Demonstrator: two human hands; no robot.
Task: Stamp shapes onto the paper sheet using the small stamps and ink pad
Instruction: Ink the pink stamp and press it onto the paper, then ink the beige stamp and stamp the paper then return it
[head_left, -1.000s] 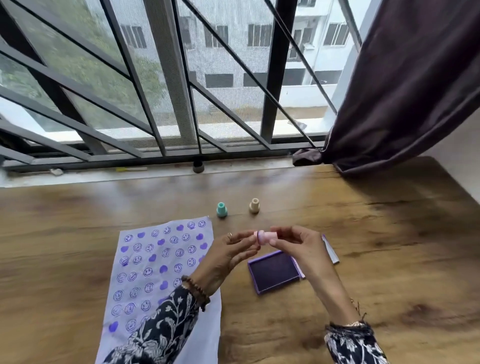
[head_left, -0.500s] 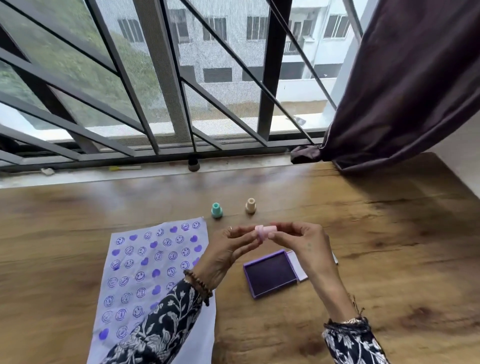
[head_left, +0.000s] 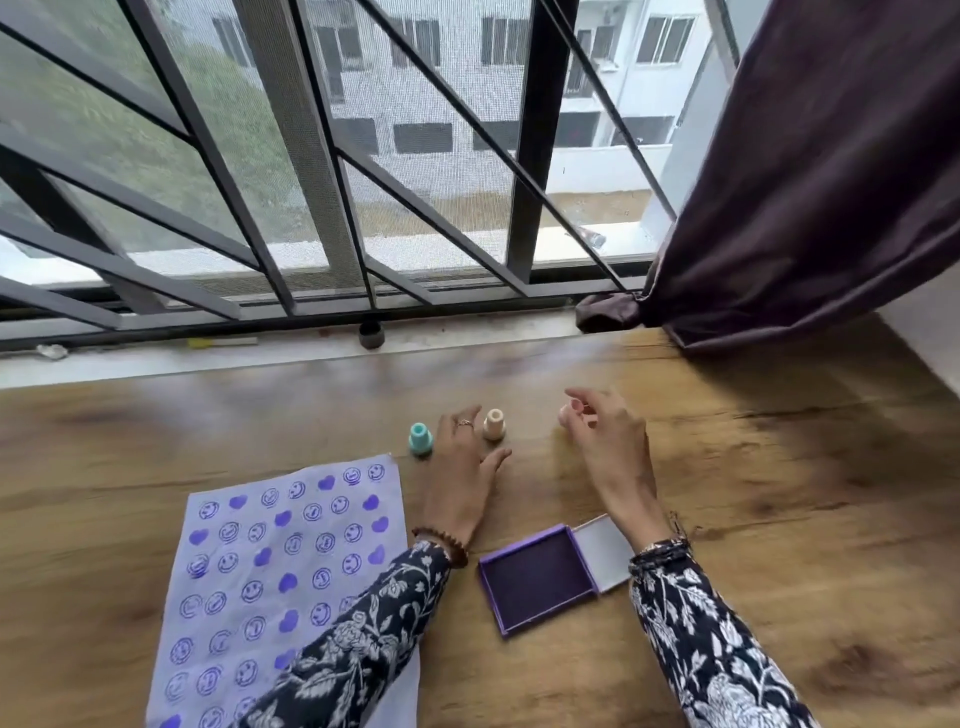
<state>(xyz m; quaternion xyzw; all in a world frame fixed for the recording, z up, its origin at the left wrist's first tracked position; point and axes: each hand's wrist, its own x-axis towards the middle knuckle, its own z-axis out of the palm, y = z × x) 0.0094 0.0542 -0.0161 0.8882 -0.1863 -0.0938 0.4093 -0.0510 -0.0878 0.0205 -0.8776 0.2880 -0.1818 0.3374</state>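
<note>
The paper sheet (head_left: 291, 571), covered with purple smileys and hearts, lies at the near left and my left sleeve covers its lower right part. The purple ink pad (head_left: 537, 577) lies open to its right, with its lid (head_left: 605, 551) folded back. A teal stamp (head_left: 421, 437) and a beige stamp (head_left: 493, 423) stand upright beyond the sheet. My left hand (head_left: 462, 473) rests between them, fingers spread and holding nothing. My right hand (head_left: 608, 441) is further right, its fingertips pinching a pink stamp (head_left: 565, 415) low over the table; whether it touches the wood is blurred.
The wooden table (head_left: 779, 519) runs back to a window sill (head_left: 156, 358) under a dark metal grille. A small dark cap-like object (head_left: 371, 335) sits on the sill. A dark purple curtain (head_left: 831, 182) hangs at the back right, over the table's far corner.
Both hands have left the spot above the ink pad and reached further away. My left hand let go of the pink stamp; my right hand carried it to the right of the beige stamp.
</note>
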